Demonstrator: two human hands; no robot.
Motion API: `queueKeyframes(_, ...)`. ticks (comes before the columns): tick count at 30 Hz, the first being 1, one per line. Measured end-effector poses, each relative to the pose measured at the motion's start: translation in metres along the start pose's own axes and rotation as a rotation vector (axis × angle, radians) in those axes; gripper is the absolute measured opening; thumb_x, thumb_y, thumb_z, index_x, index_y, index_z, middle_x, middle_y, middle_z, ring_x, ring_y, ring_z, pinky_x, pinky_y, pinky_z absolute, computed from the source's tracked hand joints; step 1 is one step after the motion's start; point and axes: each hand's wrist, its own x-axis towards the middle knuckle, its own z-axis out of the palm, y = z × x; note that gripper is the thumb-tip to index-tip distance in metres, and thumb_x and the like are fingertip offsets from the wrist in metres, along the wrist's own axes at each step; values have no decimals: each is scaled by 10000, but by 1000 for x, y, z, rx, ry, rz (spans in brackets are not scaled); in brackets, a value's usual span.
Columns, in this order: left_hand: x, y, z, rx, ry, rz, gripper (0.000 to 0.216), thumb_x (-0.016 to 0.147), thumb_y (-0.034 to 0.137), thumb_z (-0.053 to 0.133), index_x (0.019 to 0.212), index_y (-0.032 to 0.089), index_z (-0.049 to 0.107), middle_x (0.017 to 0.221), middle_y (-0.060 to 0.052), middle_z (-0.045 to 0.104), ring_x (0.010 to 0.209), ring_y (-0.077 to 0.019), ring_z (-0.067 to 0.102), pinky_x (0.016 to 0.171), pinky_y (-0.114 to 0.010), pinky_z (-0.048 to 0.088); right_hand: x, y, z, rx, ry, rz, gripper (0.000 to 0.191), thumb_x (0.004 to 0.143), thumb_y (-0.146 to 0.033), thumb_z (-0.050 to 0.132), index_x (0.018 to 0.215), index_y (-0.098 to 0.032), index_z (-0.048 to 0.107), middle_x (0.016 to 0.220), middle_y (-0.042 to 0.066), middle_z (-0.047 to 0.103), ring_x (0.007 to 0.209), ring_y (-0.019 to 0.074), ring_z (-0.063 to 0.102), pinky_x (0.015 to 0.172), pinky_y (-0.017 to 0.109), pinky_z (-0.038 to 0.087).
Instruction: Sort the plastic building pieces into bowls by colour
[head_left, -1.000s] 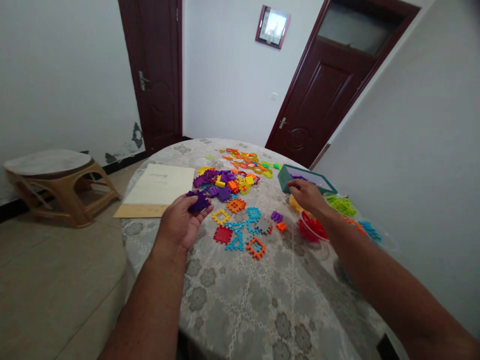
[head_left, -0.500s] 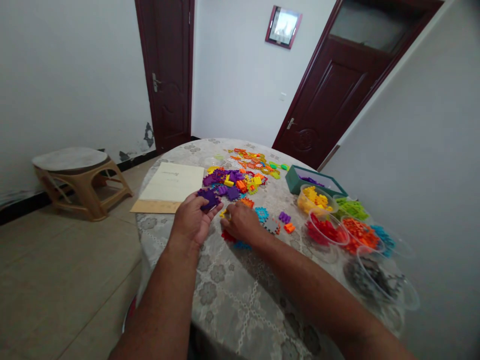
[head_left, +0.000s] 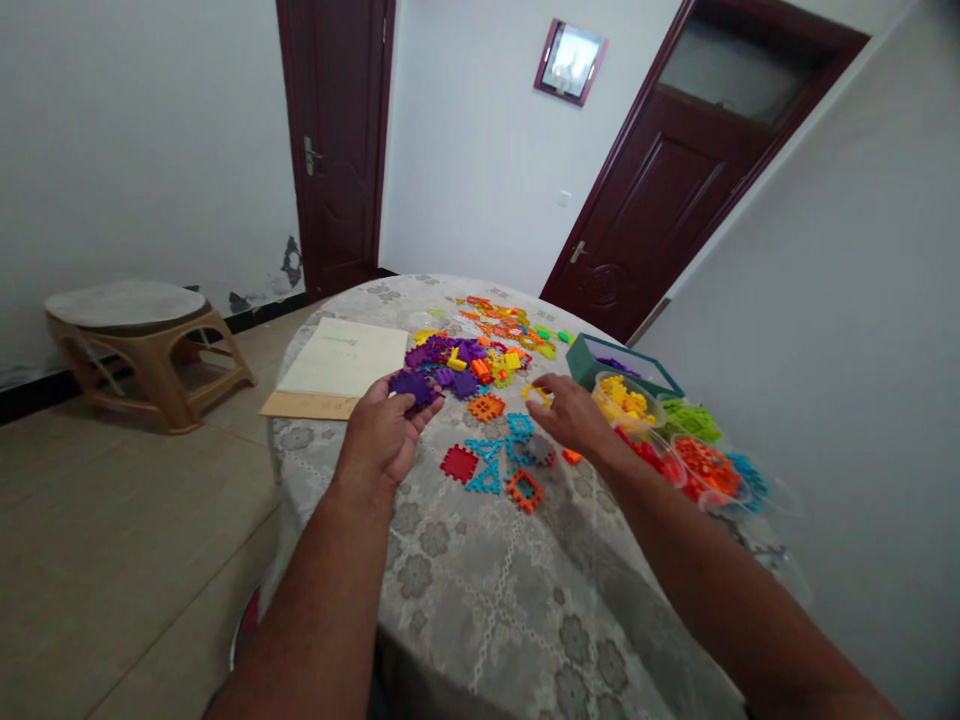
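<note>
Your L hand (head_left: 384, 430) clamped on purple pc (head_left: 412, 387), R hand (head_left: 574, 412) pinching yellow pc (head_left: 533, 393).
Purple's under your L thumb, lying over fingers; yellow's at your R fingertips, btwn orange pc (head_left: 486, 407) & green box (head_left: 579, 362).

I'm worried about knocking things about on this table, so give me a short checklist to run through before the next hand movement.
1. Left hand holding the dark purple piece: ok.
2. Right hand holding the yellow frame at its fingertips: ok.
3. Hands apart from each other: ok.
4. Red square uncovered on the table: ok.
5. Right hand free of the green box: cannot tell, they overlap in view.
6. Red pieces fully visible: not ok, the right forearm hides some.
</note>
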Motion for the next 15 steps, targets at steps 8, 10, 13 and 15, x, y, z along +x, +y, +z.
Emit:
queueKeyframes(8, -1, -3, 6, 19, -6, 0, 296, 729, -8, 570, 962, 152, 656, 902, -68, 752, 814, -187, 747, 772, -383, 674, 27, 124, -41, -317, 31, 400, 443, 979, -360, 611, 1354, -131, 666, 1297, 202, 687, 1174, 285, 667, 987, 337, 479)
queueKeyframes(10, -2, -5, 8, 28, -17, -7, 275, 723, -1, 577, 937, 150, 664, 906, -69, 759, 821, -193, 754, 756, -374, 677, 27, 139, -43, -318, 38, 445, 428, 979, -319, 597, 1350, -120, 670, 1295, 211, 687, 1163, 284, 676, 969, 332, 486)
queueKeyframes(13, -4, -6, 11, 40, -33, -29, 254, 718, 11, 582, 915, 142, 675, 893, -67, 760, 819, -196, 757, 739, -357, 679, 25, 148, -46, -306, 65, 456, 420, 978, -246, 575, 1366, -113, 665, 1312, 210, 686, 1193, 280, 669, 990, 332, 485)
queueKeyframes(15, -5, -7, 14, 48, -31, -50, 226, 740, 35, 584, 916, 142, 679, 870, -63, 754, 809, -197, 755, 715, -348, 678, 22, 145, -46, -293, 89, 437, 427, 989, -225, 557, 1388, -105, 652, 1360, 212, 667, 1257, 276, 639, 1042, 334, 466)
